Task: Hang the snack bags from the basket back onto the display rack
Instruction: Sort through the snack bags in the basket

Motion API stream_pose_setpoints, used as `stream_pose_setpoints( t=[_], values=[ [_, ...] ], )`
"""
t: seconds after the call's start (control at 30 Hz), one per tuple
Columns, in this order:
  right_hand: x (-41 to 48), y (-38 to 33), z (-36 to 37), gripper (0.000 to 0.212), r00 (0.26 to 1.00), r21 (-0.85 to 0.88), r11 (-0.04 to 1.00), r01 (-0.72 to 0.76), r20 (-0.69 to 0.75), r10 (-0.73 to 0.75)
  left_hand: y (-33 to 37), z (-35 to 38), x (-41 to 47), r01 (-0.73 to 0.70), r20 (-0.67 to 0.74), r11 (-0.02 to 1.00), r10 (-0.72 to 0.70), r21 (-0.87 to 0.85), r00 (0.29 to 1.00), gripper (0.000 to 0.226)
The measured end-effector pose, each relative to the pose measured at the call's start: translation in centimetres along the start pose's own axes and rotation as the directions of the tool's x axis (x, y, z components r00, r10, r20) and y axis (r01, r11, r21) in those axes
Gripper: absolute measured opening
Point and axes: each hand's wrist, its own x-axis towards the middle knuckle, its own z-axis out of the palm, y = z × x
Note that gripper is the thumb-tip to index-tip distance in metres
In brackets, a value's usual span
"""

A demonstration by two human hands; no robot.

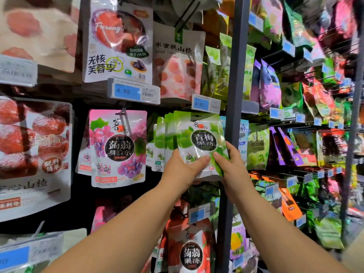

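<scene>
A green and white snack bag (199, 134) with a dark round label is held up against the display rack (234, 95), in front of a row of matching green bags (162, 138) hanging on a hook. My left hand (183, 166) grips its lower left corner, thumb across the front. My right hand (230, 162) pinches its lower right corner. The bag's top edge sits just below a blue price tag (205, 104). No basket is in view.
A pink grape jelly bag (118, 148) hangs to the left, a red one (189, 251) below. A grey upright post runs just right of the held bag. More snack bags (307, 91) on hooks fill the right-hand section.
</scene>
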Motion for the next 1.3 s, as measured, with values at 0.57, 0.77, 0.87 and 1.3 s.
stream_pose_setpoints(
  t=[0.57,0.77,0.87,1.3],
  values=[
    [2.0,0.6,0.3,0.039,0.998,-0.112,0.992,-0.060,-0.010,0.060,0.5,-0.2,1.3,-0.023,-0.053,0.944,0.042,0.329,0.998,0.107],
    [1.6,1.2,0.3,0.050,0.999,-0.495,0.869,0.030,-0.018,-0.045,-0.5,0.1,2.0,-0.033,-0.092,0.714,0.136,0.699,0.986,0.076],
    [1.9,1.9,0.8,0.057,1.000,-0.668,0.744,0.024,0.028,-0.008,-1.1,0.4,2.8,0.006,-0.098,0.656,0.103,0.755,0.990,0.069],
    [4.2,4.4,2.1,0.046,0.997,-0.497,0.867,-0.021,0.057,0.057,-3.7,-1.0,6.7,0.029,-0.123,0.752,0.069,0.659,0.990,0.072]
  ],
)
